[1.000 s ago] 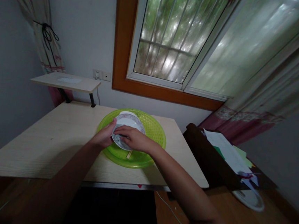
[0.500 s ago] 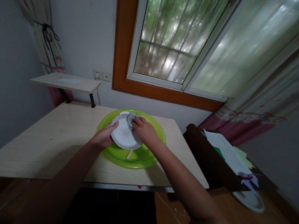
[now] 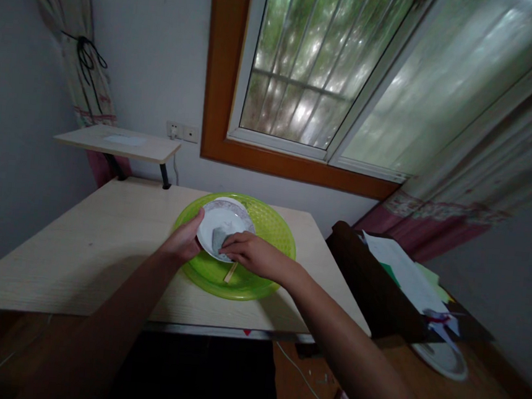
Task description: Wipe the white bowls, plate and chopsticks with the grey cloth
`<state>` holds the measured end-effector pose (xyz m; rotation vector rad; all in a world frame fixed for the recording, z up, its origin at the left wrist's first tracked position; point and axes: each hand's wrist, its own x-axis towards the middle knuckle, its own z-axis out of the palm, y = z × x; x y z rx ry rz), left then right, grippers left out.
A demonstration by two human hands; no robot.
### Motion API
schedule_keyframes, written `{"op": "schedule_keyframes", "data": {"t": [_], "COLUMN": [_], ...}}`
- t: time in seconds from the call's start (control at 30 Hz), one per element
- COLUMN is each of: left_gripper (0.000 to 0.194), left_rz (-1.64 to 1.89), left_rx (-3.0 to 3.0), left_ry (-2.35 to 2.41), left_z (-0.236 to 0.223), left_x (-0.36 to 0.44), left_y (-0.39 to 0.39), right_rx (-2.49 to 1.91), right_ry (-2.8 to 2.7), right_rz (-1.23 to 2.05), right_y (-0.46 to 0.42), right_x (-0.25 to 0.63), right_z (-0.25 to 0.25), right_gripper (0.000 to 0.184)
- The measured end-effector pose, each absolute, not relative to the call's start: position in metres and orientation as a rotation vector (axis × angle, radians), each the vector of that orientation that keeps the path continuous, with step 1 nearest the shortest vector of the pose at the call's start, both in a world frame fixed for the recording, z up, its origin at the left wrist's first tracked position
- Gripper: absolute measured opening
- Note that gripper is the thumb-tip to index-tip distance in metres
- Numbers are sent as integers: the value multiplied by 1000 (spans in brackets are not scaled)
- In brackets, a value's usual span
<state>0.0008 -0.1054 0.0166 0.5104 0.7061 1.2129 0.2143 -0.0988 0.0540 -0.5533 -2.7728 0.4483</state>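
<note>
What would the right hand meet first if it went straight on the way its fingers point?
Beyond the cloth it grips, probably the left hand on the plate, though depth is unclear.

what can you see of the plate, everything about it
The plate is round, white and glossy, ceramic by its look, with a greyish patterned band along its rim. It is tilted, its inner face turned up, over the green basket. The left hand grips its left edge, and the right hand presses a grey cloth onto its lower part, hiding some of the surface. No break shows; its underside is out of sight.
</note>
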Motion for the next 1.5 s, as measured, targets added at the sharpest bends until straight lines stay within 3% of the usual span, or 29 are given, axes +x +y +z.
{"op": "schedule_keyframes", "data": {"t": [0.3, 0.53, 0.87, 1.03, 1.3, 1.5], "left_gripper": [53, 45, 57, 56, 55, 57], "left_rz": [1223, 1302, 1227, 1239, 1259, 1236], "left_rx": [630, 599, 557, 541, 549, 515], "left_ry": [708, 677, 665, 683, 682, 709], "left_z": [11, 4, 4, 6, 11, 12], "left_x": [2, 4, 0, 1, 2, -1], "left_y": [-105, -103, -103, -104, -107, -105], "right_rx": [-550, -793, -1295, -1315, -872, -918], "right_ry": [-2452, -2360, -2594, -2757, -2740, -2387], "right_rz": [501, 190, -192, 94, 796, 884], "right_y": [-79, -52, -61, -80, -96, -89], "right_x": [159, 153, 203, 223, 196, 152], "right_z": [41, 46, 54, 56, 65, 57], "right_gripper": [16, 19, 29, 24, 18, 16]}}
